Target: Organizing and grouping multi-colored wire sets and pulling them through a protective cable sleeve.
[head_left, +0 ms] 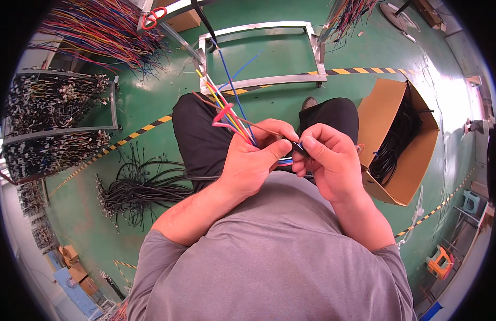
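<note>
My left hand (253, 160) is closed around a bundle of coloured wires (228, 104) above my lap. Red, yellow, white, blue and brown strands fan out beyond its fingers, with a pink-red piece (223, 113) wrapped or hooked on them. Close beside it, my right hand (329, 152) pinches a small black tube-like piece (298, 148), which the left thumb and fingertips also meet. A brown wire (258, 127) runs towards that piece. White and blue strands (285, 161) show below the fingers. The fingers partly hide the small piece, so its exact kind is unclear.
A cardboard box (419, 155) with black cables stands at the right. Black cable bundles (143, 187) lie on the green floor at the left. Ahead is a metal frame (264, 83). Racks of coloured wires (98, 27) and connectors (55, 101) fill the left side.
</note>
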Action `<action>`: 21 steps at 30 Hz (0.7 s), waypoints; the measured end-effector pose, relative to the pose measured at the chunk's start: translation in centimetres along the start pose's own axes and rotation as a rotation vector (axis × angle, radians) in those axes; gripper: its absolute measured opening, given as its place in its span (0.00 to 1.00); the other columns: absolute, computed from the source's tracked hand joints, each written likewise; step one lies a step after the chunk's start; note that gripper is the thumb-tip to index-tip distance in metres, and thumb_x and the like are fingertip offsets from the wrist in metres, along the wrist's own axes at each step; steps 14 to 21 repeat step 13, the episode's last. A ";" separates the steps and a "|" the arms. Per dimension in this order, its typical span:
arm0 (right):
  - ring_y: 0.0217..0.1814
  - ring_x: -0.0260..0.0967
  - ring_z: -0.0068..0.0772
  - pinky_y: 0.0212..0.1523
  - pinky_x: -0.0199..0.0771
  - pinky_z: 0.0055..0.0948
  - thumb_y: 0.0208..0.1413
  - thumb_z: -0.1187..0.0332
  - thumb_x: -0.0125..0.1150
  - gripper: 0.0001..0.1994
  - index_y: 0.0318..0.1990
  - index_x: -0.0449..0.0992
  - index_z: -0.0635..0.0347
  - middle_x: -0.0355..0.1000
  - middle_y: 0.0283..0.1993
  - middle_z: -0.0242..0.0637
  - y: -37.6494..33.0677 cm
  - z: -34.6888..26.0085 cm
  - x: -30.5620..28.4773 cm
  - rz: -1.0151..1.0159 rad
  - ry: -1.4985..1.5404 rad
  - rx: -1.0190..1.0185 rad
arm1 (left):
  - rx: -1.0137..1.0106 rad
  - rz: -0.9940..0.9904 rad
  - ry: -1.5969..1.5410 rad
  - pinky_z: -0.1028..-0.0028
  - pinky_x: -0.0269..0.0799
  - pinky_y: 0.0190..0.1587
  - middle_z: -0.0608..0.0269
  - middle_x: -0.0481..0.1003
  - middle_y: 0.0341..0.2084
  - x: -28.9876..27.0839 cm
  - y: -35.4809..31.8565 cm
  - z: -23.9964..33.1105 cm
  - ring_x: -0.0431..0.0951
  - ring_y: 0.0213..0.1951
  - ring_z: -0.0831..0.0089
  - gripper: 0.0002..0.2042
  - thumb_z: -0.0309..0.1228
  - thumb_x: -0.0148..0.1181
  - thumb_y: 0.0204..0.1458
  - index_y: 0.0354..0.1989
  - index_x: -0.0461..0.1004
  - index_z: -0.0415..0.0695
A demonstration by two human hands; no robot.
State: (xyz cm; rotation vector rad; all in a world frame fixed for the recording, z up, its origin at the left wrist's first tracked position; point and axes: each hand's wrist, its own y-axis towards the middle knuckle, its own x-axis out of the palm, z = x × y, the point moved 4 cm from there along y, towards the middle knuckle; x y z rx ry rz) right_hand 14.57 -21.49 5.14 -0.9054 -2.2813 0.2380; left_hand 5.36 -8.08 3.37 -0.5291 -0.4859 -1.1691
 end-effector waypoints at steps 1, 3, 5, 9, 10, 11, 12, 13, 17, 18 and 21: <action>0.30 0.78 0.27 0.32 0.80 0.25 0.70 0.69 0.57 0.07 0.42 0.75 0.63 0.78 0.33 0.38 0.0 0.2 0.2 -0.021 0.097 0.058 | -0.001 -0.004 0.001 0.83 0.59 0.27 0.71 0.76 0.30 -0.3 0.0 -0.2 0.69 0.27 0.87 0.05 0.23 0.61 0.64 0.46 0.78 0.40; 0.29 0.77 0.27 0.30 0.78 0.26 0.70 0.67 0.56 0.08 0.41 0.74 0.62 0.77 0.32 0.37 0.1 0.4 0.3 -0.004 0.160 0.079 | 0.009 -0.081 -0.073 0.72 0.75 0.48 0.61 0.75 0.44 -0.5 0.1 -0.3 0.76 0.45 0.73 0.06 0.20 0.60 0.62 0.46 0.77 0.39; 0.29 0.76 0.28 0.29 0.77 0.27 0.71 0.65 0.55 0.09 0.41 0.73 0.61 0.76 0.31 0.36 0.2 0.5 0.1 0.013 0.221 0.101 | 0.079 -0.106 -0.079 0.75 0.74 0.43 0.61 0.75 0.44 0.4 0.0 0.0 0.76 0.41 0.75 0.06 0.20 0.60 0.62 0.46 0.77 0.40; 0.28 0.76 0.28 0.30 0.77 0.26 0.71 0.64 0.55 0.09 0.42 0.73 0.60 0.76 0.32 0.33 0.3 0.4 -0.9 0.076 0.058 0.004 | 0.011 -0.084 -0.024 0.83 0.65 0.27 0.59 0.75 0.45 -0.1 -0.1 0.6 0.70 0.28 0.83 0.06 0.20 0.58 0.64 0.47 0.76 0.41; 0.29 0.76 0.28 0.30 0.77 0.26 0.71 0.64 0.56 0.09 0.44 0.73 0.61 0.76 0.33 0.33 0.2 0.2 -1.2 0.114 -0.068 -0.064 | 0.036 -0.025 0.036 0.84 0.53 0.20 0.59 0.75 0.46 -0.2 0.1 0.2 0.62 0.22 0.87 0.06 0.22 0.59 0.64 0.48 0.75 0.42; 0.29 0.76 0.28 0.30 0.77 0.26 0.71 0.64 0.56 0.09 0.44 0.73 0.61 0.76 0.33 0.33 0.3 0.3 -1.5 0.114 -0.069 -0.065 | 0.037 -0.025 0.036 0.84 0.53 0.20 0.59 0.75 0.46 -0.3 0.1 0.1 0.62 0.22 0.87 0.06 0.22 0.59 0.64 0.48 0.75 0.42; 0.31 0.76 0.28 0.33 0.77 0.26 0.71 0.64 0.56 0.11 0.51 0.73 0.61 0.77 0.33 0.34 0.3 0.1 -1.7 0.100 -0.200 -0.125 | -0.015 -0.026 -0.026 0.84 0.56 0.21 0.59 0.76 0.46 -0.5 0.0 0.1 0.64 0.23 0.86 0.07 0.24 0.59 0.64 0.48 0.75 0.43; 0.33 0.76 0.28 0.35 0.77 0.26 0.71 0.64 0.56 0.15 0.58 0.73 0.62 0.77 0.34 0.35 0.4 -0.1 -2.1 0.090 -0.331 -0.186 | -0.067 -0.029 -0.089 0.84 0.58 0.22 0.59 0.76 0.46 -0.5 0.0 0.4 0.65 0.23 0.86 0.07 0.25 0.60 0.64 0.49 0.75 0.43; 0.33 0.76 0.28 0.35 0.77 0.26 0.71 0.64 0.56 0.15 0.58 0.73 0.62 0.77 0.34 0.35 0.4 -0.1 -2.1 0.090 -0.331 -0.186 | -0.067 -0.029 -0.089 0.84 0.58 0.22 0.59 0.76 0.46 -0.5 0.0 0.4 0.65 0.23 0.86 0.07 0.25 0.60 0.64 0.49 0.75 0.43; 0.33 0.76 0.28 0.35 0.77 0.26 0.71 0.64 0.56 0.15 0.58 0.73 0.62 0.77 0.34 0.35 0.4 -0.1 -2.1 0.090 -0.331 -0.186 | -0.067 -0.029 -0.089 0.84 0.58 0.22 0.59 0.76 0.46 -0.5 0.0 0.4 0.65 0.23 0.86 0.07 0.25 0.60 0.64 0.49 0.75 0.43; 0.33 0.76 0.28 0.35 0.77 0.26 0.71 0.64 0.56 0.15 0.58 0.73 0.62 0.77 0.34 0.35 0.4 -0.1 -2.1 0.090 -0.331 -0.186 | -0.067 -0.029 -0.089 0.84 0.58 0.22 0.59 0.76 0.46 -0.5 0.0 0.4 0.65 0.23 0.86 0.07 0.25 0.60 0.64 0.49 0.75 0.43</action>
